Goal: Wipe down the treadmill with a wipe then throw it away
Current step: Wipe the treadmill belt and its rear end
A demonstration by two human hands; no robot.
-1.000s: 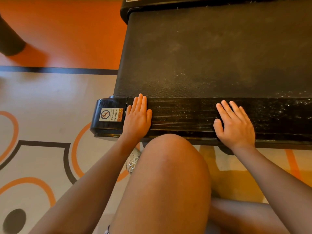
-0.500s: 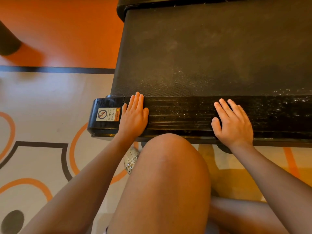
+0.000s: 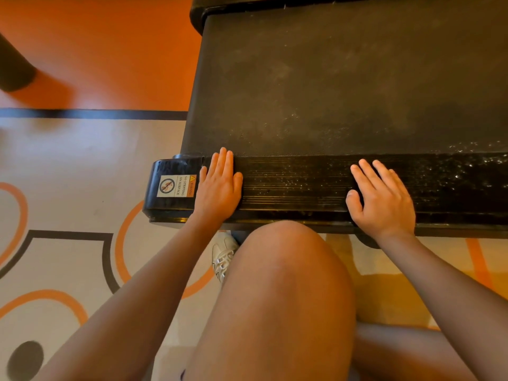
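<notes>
The black treadmill (image 3: 343, 78) fills the upper right, its belt dusty with pale specks. Its ribbed side rail (image 3: 297, 185) runs across the middle. My left hand (image 3: 220, 185) rests flat on the rail's left end, fingers straight and together, beside a white warning sticker (image 3: 176, 186) on the end cap. My right hand (image 3: 382, 199) lies flat on the rail further right, fingers spread. No wipe shows in either hand or anywhere in view.
My bare knee (image 3: 286, 270) rises just in front of the rail, between my arms. A white shoe (image 3: 224, 255) sits under the rail's edge. Patterned grey-and-orange floor (image 3: 68, 174) lies to the left, with a dark object (image 3: 13, 67) at the far upper left.
Both hands stay flat on the rail in the same spots. The camera has shifted slightly, so the treadmill sits a little lower and further left than a second ago.
</notes>
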